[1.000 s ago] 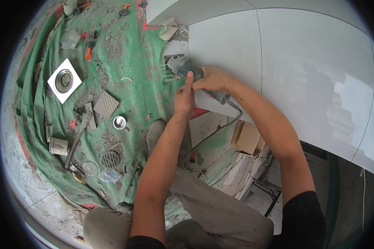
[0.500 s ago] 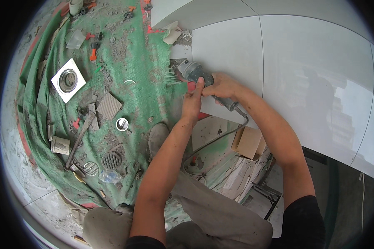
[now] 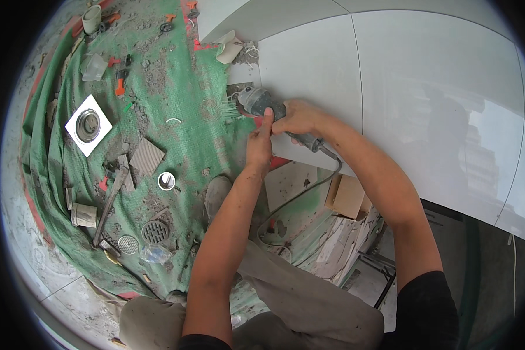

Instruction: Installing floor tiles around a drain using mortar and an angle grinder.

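An angle grinder [image 3: 262, 104] with a dark body and grey head is gripped in both hands. Its head lies over the frayed edge of the green sheet, beside the large white glossy tile [image 3: 309, 64]. My right hand [image 3: 300, 118] wraps around the body from the right. Against the body's left side presses the thumb of my left hand [image 3: 259, 143], whose other fingers are mostly hidden. The grinder's disc cannot be made out. A dark cord [image 3: 336, 165] runs from its rear end and curves down toward my legs.
Dusty green sheeting [image 3: 186, 140] covers the floor at left. On it lie a square metal drain [image 3: 88, 125], a hammer-like long-handled tool [image 3: 108, 207], a round grate [image 3: 156, 232] and a ring-shaped fitting [image 3: 166, 181]. An open cardboard box [image 3: 345, 195] stands below my right forearm.
The whole view has shifted slightly, so the scene sits a little farther left in the picture. Both hands keep their hold on the angle grinder.
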Tool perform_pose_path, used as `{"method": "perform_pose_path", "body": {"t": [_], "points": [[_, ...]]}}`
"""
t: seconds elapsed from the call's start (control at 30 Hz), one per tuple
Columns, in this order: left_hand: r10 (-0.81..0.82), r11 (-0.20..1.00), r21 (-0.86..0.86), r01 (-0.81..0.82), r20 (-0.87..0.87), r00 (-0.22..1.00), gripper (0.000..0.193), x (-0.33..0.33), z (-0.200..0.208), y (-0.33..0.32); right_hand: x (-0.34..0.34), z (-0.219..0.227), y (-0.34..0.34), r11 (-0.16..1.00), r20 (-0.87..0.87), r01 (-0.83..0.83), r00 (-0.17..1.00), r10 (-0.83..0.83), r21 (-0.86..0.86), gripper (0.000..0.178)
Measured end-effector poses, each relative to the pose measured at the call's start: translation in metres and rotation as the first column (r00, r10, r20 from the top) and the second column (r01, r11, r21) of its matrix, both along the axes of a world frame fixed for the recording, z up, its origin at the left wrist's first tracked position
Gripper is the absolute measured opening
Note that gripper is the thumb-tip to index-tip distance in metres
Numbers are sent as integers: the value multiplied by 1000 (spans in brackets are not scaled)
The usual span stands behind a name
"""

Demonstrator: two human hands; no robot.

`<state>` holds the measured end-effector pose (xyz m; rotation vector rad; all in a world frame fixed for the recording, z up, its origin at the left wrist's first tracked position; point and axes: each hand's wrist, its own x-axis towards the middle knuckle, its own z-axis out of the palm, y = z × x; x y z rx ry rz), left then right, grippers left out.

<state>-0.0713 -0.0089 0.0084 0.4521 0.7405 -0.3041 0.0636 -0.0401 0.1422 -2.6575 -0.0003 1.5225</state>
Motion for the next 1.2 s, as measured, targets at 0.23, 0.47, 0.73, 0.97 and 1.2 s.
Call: {"method": "perform_pose_path", "body": {"t": [0.23,0.47,0.73,0.97,1.2], "points": [[-51,999,-5,50,-31,998,83,2,6,3,7,-2,-2,1000,-11,-27,1000,27,-1,40],[-3,1000,19,4,-31,1000,83,3,6,1,10,-3,3,999,-61,-46,997,45,-13,42],[38,999,-31,-38,1,999,76,2,4,0,4,0,6,999,-33,-30,999,30,-11,40],[-59,998,-17,59,-40,997,84,1,5,5,3,-1,7,998,-30,-55,998,54,-11,41],[-13,1000,6,13,-38,999,88,2,5,3,5,-3,5,999,10,-51,999,51,-7,38]]}}
